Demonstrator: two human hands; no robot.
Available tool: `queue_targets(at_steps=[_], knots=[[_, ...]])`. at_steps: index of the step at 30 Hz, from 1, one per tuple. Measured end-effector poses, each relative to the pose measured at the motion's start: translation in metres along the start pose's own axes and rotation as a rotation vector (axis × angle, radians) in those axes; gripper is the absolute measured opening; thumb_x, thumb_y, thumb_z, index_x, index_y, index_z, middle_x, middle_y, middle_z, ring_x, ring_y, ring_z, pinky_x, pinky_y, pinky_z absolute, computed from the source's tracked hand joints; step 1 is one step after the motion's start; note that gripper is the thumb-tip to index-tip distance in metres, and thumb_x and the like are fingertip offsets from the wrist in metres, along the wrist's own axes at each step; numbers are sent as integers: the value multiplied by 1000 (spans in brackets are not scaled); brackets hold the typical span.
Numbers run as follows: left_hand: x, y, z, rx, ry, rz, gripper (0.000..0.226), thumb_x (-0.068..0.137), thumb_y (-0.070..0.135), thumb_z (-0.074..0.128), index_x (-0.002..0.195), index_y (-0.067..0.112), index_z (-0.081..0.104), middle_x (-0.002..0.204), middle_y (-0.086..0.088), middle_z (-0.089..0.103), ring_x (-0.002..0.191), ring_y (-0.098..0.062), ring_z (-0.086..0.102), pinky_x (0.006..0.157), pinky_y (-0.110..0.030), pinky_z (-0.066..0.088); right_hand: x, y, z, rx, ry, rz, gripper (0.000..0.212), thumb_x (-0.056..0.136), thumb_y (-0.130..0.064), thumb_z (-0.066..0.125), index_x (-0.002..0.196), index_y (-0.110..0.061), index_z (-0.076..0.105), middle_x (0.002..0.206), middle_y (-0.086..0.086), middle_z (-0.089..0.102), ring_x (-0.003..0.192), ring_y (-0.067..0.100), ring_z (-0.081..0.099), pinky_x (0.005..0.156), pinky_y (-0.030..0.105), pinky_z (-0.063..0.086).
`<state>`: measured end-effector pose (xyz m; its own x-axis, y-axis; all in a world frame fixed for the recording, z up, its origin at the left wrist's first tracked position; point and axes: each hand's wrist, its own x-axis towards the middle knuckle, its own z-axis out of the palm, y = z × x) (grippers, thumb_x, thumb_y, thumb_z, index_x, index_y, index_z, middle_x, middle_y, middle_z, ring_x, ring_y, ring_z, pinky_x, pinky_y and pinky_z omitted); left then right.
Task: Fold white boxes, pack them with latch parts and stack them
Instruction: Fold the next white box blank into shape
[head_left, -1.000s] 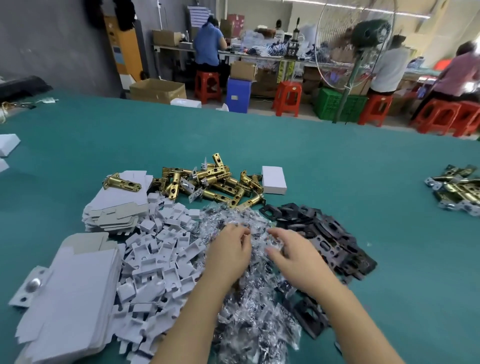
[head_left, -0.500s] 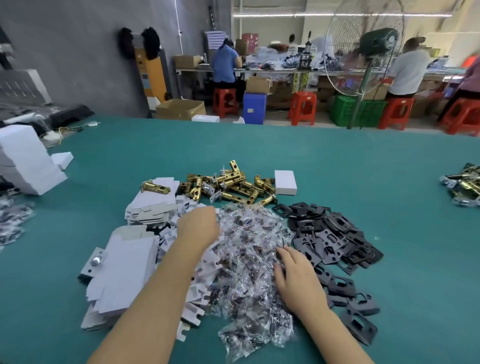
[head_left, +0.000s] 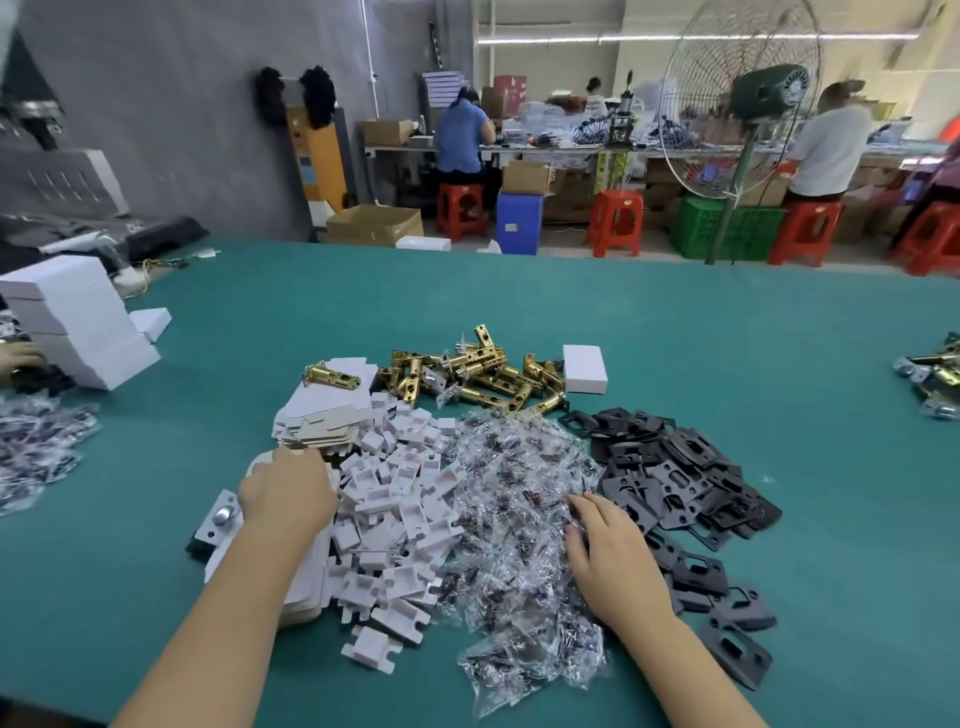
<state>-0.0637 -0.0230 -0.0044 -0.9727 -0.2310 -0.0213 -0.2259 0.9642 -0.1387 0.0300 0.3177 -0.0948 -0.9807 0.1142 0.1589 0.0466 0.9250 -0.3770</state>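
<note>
On the teal felt-covered counter (head_left: 675, 332) the left hand (head_left: 288, 493) lies knuckles-up over the near stack of flat white cardboard box blanks (head_left: 306, 587), fingertips reaching toward a second, farther stack of the same blanks (head_left: 324, 415); whether its grip is closed on a blank cannot be told, since the fingers are hidden under the hand. The right hand (head_left: 608, 551) rests on the heap of small clear plastic screw packets (head_left: 519, 519) with fingers loosely spread and relaxed — a wide grip holding nothing. Between the two hands lies a pile of small white die-cut cardboard inserts (head_left: 400, 499). Just right of the packets spreads a pile of flat black metal strike plates (head_left: 680, 467), some touching the right hand's outer edge. Beyond these heaps sits a cluster of brass-coloured cylindrical latch bolts (head_left: 478, 371), one lone brass latch (head_left: 332, 375) lying on the farther blank stack, and one folded small white box (head_left: 585, 368) just beside the cluster — closed and lying flat. At the left edge of the counter stands a leaning stack of finished white boxes (head_left: 78, 322).
</note>
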Motion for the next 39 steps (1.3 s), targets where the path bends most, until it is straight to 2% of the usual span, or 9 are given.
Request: queue_targets(at_steps=[6,9,16,21,28,31,35,37,39], knots=[[4,-7,0,-116,23,30,23,94,38,62,109,22,55,103,1,62,96,-22,60,66,-29,44,-1,0,-1,-2,-4,-6,50,108,-34,38,155,-18,40,157,-1,41,144,14,37,122,29,25],[5,-13,-1,-167,22,32,24,93,39,63,89,20,50,84,5,54,84,-20,56,61,-28,40,0,0,-2,15,5,-1,49,108,-32,41,154,-15,42,157,1,43,144,15,38,122,30,27],[5,-16,-7,-246,26,10,22,94,16,53,73,12,48,72,-3,54,62,-17,49,48,-27,31,0,1,-2,18,14,-10,49,107,-32,42,154,-16,43,156,0,44,143,15,39,121,31,29],[-5,-11,-6,-221,99,-25,22,95,2,47,75,11,45,76,-4,55,65,-20,49,56,-28,39,1,1,-2,28,16,-12,49,107,-32,42,154,-15,43,156,1,44,142,15,40,121,31,30],[-37,15,-24,2,156,135,17,95,5,53,103,20,57,89,4,67,72,-18,47,63,-24,37,1,-1,-4,22,13,-14,50,108,-35,40,154,-17,42,157,-1,43,143,14,39,121,30,28],[-52,31,-36,-158,303,192,27,92,-1,54,113,16,58,78,-1,62,65,-22,48,57,-28,38,1,-1,-6,14,-18,-14,52,108,-42,38,155,-18,40,158,-2,41,145,14,37,122,31,27],[-78,49,-60,-459,682,456,39,86,-7,68,121,9,70,58,0,59,46,-18,46,45,-24,40,7,-3,-20,89,-93,-16,50,109,-45,32,148,-19,50,149,-4,51,139,13,43,115,27,31],[-91,59,-71,-636,827,603,39,86,-8,66,122,5,71,63,2,62,45,-12,46,44,-18,38,10,-7,-34,150,-87,-48,41,109,-43,34,134,-23,61,131,-6,61,127,12,53,106,24,37],[-102,72,-81,-873,846,658,38,88,-6,64,123,8,70,75,11,67,53,-11,55,47,-14,44,12,-15,-51,231,2,-58,45,107,-49,35,131,-24,63,130,-8,62,125,10,54,109,31,42]])
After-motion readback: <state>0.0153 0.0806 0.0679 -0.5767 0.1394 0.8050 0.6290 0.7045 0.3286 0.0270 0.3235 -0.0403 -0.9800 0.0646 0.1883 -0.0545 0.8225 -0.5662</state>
